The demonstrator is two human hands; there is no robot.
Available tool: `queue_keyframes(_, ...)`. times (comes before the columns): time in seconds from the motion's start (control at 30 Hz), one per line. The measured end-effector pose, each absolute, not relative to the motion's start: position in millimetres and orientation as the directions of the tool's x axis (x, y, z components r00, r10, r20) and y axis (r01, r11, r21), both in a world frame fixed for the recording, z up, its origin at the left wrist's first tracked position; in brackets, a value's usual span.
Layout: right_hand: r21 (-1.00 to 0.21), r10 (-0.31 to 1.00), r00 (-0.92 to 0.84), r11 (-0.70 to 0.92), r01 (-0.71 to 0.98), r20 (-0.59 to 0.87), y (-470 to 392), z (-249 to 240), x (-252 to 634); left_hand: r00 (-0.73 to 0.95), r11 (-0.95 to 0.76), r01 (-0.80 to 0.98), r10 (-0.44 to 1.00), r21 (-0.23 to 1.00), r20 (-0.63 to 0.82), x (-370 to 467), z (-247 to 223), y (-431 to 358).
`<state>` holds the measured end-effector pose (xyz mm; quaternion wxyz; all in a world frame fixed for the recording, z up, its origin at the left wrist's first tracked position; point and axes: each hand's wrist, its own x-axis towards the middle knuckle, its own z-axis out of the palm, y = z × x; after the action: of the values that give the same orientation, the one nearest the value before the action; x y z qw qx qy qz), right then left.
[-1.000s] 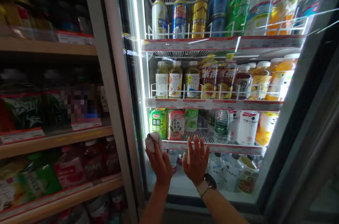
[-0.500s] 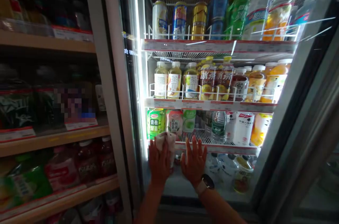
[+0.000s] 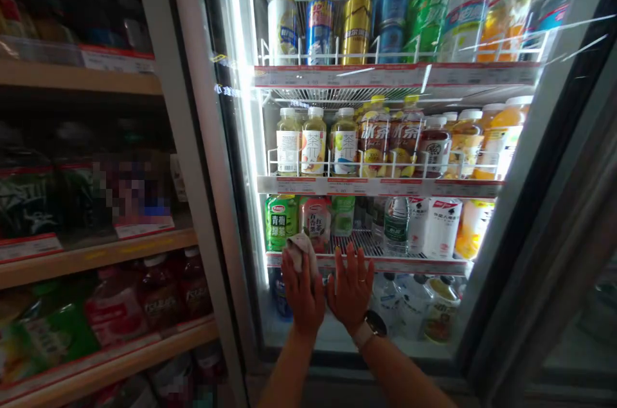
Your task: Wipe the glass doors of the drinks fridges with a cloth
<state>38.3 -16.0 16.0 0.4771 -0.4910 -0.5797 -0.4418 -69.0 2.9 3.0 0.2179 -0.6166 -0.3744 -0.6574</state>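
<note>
A pale, crumpled cloth (image 3: 303, 247) lies under the fingers of my left hand (image 3: 304, 295), which presses it flat against the glass door (image 3: 332, 347) of a lit drinks fridge. My right hand (image 3: 351, 286) rests beside it, palm to the glass and fingers stretched out, with nothing in it. A ring and a watch (image 3: 370, 326) are on that side. Behind the cloth, inside the fridge, stand a green tea bottle (image 3: 281, 221) and a red-labelled tea bottle (image 3: 315, 221). The palms and the cloth's lower part are hidden.
Wire shelves inside the fridge hold cans (image 3: 357, 29), tea bottles (image 3: 313, 141) and water bottles (image 3: 396, 228) behind price strips (image 3: 376, 187). A dark door frame (image 3: 525, 202) borders the glass on the right. On the left, wooden shelves (image 3: 96, 246) carry more bottles behind a metal post (image 3: 202, 157).
My left hand has slid to the right and slightly up with the cloth, closer to my right hand. The right hand has shifted only a little. The camera view has moved slightly.
</note>
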Motion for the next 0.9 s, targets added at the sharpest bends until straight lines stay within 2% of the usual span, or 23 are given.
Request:
queue_keyframes(0.13, 0.072, 0.122, -0.085, 0.108, 0.992, 0.989, -14, 16, 40, -0.065, -0.643, 0.752, 0.146, 0.145, 0.987, -53, 5, -3)
queue_keyframes(0.3, 0.051, 0.151, -0.071, 0.132, 0.99, 0.986, -17, 17, 39, -0.028, -0.592, 0.803, 0.066, 0.062, 0.997, -77, 8, 7)
queue_keyframes(0.5, 0.027, 0.155, -0.053, 0.167, 0.986, 0.987, -19, 16, 38, -0.155, -0.508, 0.841, 0.107, 0.188, 0.982, -143, 14, 11)
queue_keyframes(0.63, 0.016, 0.166, -0.043, 0.158, 0.987, 0.985, -19, 16, 37, -0.221, -0.548, 0.793, 0.152, 0.268, 0.963, -162, 15, 9)
queue_keyframes(0.9, 0.027, 0.157, -0.049, 0.143, 0.989, 0.986, -18, 15, 37, -0.174, -0.612, 0.767, 0.093, 0.194, 0.98, -81, 1, 1)
